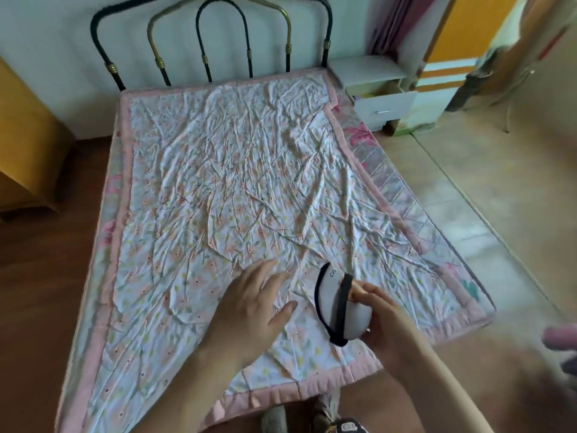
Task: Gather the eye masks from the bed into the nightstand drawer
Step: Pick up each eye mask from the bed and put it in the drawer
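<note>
My right hand (385, 320) grips an eye mask (338, 303), thumb pressed across its black strap, just above the near right part of the bed (218, 182). The mask stands on end, long axis running near to far, its white face turned left toward my other hand. My left hand (253, 307) lies open, fingers spread flat on the quilt, just left of the mask and holding nothing. The nightstand drawer (385, 109) hangs open far off to the right, beside the headboard (212, 42), so the right hand is both the loaded one and the nearer to it. I count one eye mask, this one; none other shows on the quilt. One nightstand, one open drawer.
</note>
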